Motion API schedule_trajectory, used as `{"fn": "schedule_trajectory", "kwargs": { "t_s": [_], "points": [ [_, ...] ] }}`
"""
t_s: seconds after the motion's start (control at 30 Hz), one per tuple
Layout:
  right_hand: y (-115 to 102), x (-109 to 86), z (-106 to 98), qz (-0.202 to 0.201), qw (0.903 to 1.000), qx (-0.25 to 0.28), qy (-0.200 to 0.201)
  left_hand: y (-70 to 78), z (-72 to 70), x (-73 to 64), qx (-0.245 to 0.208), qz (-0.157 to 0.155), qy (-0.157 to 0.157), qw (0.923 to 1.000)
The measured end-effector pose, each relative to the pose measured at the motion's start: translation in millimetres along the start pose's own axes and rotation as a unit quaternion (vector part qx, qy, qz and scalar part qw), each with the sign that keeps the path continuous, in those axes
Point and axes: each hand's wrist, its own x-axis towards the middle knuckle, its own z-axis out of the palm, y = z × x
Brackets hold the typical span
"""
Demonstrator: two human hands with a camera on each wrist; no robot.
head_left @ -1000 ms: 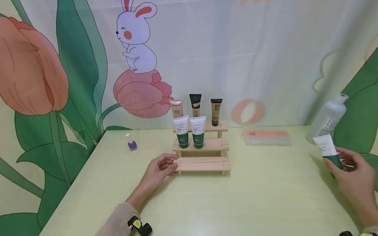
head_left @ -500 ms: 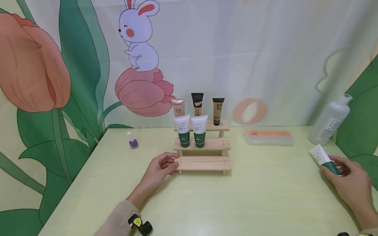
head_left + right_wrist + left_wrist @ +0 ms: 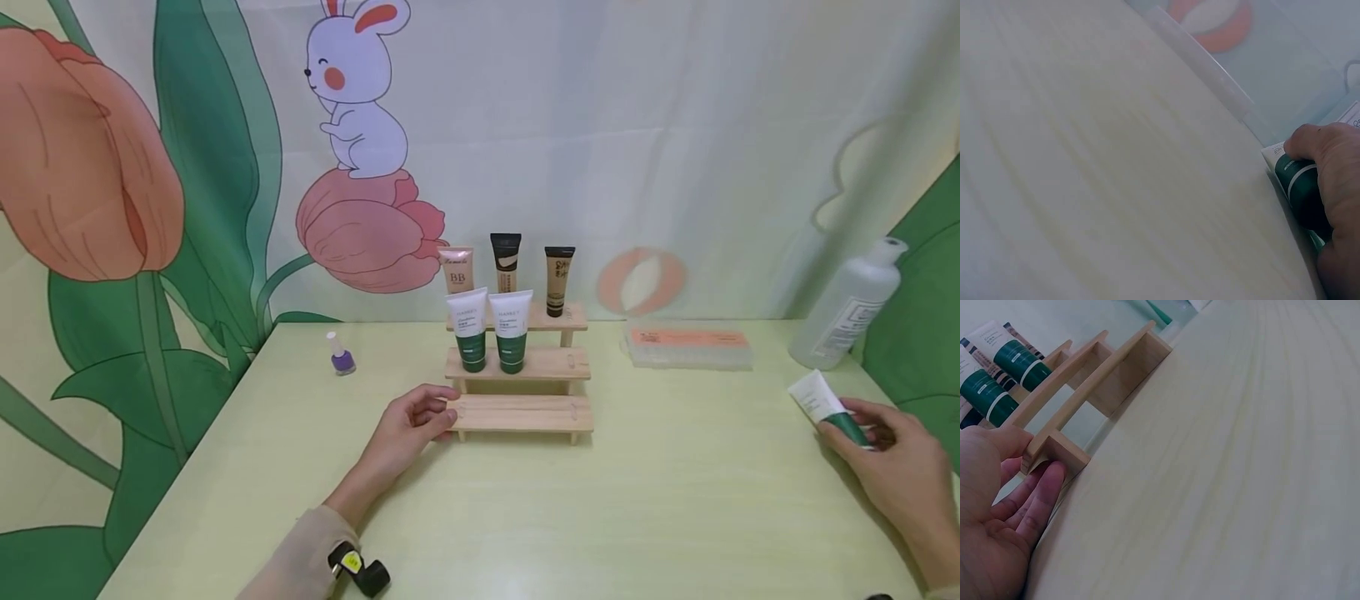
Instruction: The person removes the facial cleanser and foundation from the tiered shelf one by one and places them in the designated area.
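Your right grip [image 3: 900, 450] pinches tube [image 3: 828, 407], white end [image 3: 810, 390] beyond; likely light, soft: hold green half [image 3: 846, 427]. Left grip [image 3: 402, 423] pinches stand [image 3: 525, 413].

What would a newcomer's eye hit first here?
Probably the cartoon rabbit on the backdrop, upper left. Then the wooden stand near centre, with five tubes on it. The left hand grips its lowest tier; the right hand holds a white-and-green tube at far right.

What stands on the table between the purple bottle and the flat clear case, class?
In the head view, the wooden tiered stand, holding five tubes.
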Motion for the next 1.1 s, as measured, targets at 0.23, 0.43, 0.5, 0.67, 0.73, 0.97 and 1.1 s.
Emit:
{"fn": "schedule_trajectory", "kwargs": {
  "t_s": [0.23, 0.43, 0.5, 0.67, 0.73, 0.97, 1.1],
  "points": [
    [-2, -0.1, -3, 0.018, 0.9998, 0.010, 0.008, 0.1, 0.4, 0.0, 0.002, 0.002, -0.003, 1.0000],
    [-6, -1.2, -2, 0.079, 0.9956, 0.009, 0.050, 0.6, -0.1, -1.0, 0.000, -0.006, -0.004, 1.0000],
    [-8, -0.9, -1, 0.098, 0.9919, 0.031, 0.076, 1.2, -0.3, -1.5, 0.004, -0.005, -0.002, 1.0000],
    [-9, -0.8, 0, 0.102, 0.9859, 0.082, 0.104, 2.2, -0.8, -2.2, 0.003, -0.002, -0.003, 1.0000],
    [-10, -0.6, 0, 0.089, 0.9853, 0.094, 0.111, 1.6, -1.0, -1.7, 0.004, -0.003, -0.005, 1.0000],
    [-22, 1.2, 1, 0.053, 0.9761, 0.142, 0.156, 1.5, -1.2, -0.9, 0.004, -0.001, -0.005, 1.0000],
    [-44, 1.4, 3, 0.044, 0.9684, 0.182, 0.164, 1.2, -0.7, -0.3, 0.002, -0.002, -0.006, 1.0000]
  ]
}}
